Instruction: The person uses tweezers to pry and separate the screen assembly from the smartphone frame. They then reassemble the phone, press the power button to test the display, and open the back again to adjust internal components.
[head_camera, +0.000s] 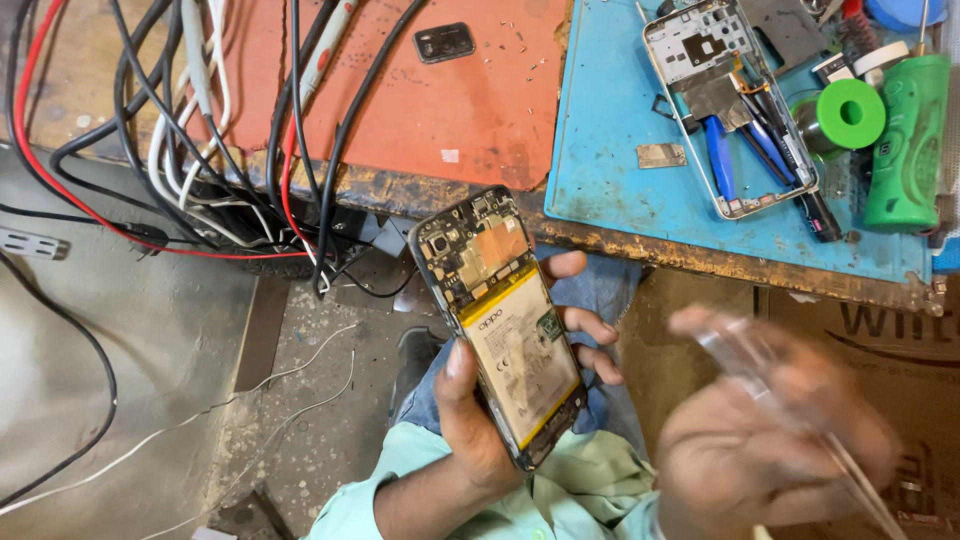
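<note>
From the head camera, the left hand (480, 420) holds an opened phone (500, 325) with its back cover off, low in front of the worktop edge (440, 195) and above the person's lap; the thumb presses one long side and the fingers (590, 325) wrap the other, so the grip sits on the frame edges and leaves the yellowish battery and bare circuit board untouched. The phone looks light and stiff, but fragile where the board and camera module lie exposed, and the edges seem the safest place to hold it. The right hand (770, 440) is blurred with motion and appears to be closed around a thin, clear tool (760, 375), perhaps tweezers or a plastic strip; I cannot tell which. On the worktop a blue mat (610, 150) carries a second phone frame (725, 100), lying open like a shallow tray, with blue-handled tools resting in it. Beside it stand a green ring-shaped roll (850, 112) and a green bottle (905, 140). A tangle of cables (200, 130) covers the orange mat (460, 110) at the left.
</note>
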